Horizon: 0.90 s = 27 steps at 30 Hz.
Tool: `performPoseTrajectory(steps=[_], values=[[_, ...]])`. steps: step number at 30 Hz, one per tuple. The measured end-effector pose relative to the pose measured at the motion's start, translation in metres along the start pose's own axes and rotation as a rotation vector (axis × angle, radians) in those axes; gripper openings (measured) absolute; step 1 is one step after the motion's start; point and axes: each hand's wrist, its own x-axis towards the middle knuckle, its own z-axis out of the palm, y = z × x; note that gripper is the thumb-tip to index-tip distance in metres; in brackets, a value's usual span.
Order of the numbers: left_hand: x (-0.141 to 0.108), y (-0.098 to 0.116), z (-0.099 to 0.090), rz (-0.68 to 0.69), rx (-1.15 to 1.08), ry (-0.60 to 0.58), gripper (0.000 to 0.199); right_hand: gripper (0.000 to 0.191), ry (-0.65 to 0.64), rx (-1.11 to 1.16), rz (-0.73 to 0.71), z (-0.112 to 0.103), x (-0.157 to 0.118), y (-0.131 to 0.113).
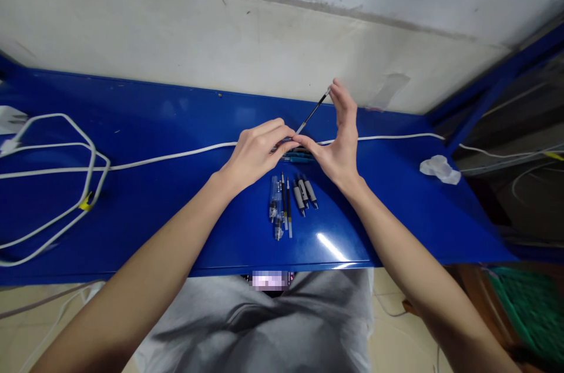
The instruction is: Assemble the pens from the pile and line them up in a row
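A black pen refill (316, 110) slants up between my two hands. My left hand (259, 147) pinches near its lower, clear end with bent fingers. My right hand (346, 138) spans it, thumb by the left fingertips and index fingertip at the refill's upper tip. Partly hidden under the hands lie several teal and dark pens (299, 157). Closer to me are clear pen barrels (273, 200), two more refills (289, 208) lying side by side, and three grey pen grips (311, 191) with dark tips.
A white cable (185, 155) runs across the blue table (154, 208) behind the hands, with loops and a white plug (11, 120) at left. Crumpled white tissue (440, 169) lies at right. A wall (176, 26) borders the back; a blue post (480, 103) stands right.
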Motion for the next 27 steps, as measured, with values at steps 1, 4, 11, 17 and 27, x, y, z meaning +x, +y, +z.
performPoseTrajectory(steps=[1, 4, 11, 17, 27], values=[[0.000, 0.001, 0.000, -0.003, -0.014, -0.002, 0.022, 0.088, -0.002, -0.017, -0.003, -0.001, 0.000, -0.001], [0.001, 0.002, 0.000, -0.009, -0.064, -0.011, 0.025, 0.084, -0.009, -0.055, -0.009, -0.004, 0.001, -0.004], [0.001, 0.003, 0.001, -0.006, -0.133, 0.000, 0.026, 0.073, -0.009, -0.068, -0.014, -0.005, 0.000, -0.003], [0.000, 0.004, 0.001, -0.012, -0.151, -0.005, 0.026, 0.066, -0.006, 0.013, 0.036, -0.005, 0.000, -0.003], [0.000, 0.007, 0.004, -0.050, -0.185, 0.035, 0.021, 0.056, 0.035, -0.015, 0.014, -0.007, 0.001, -0.013]])
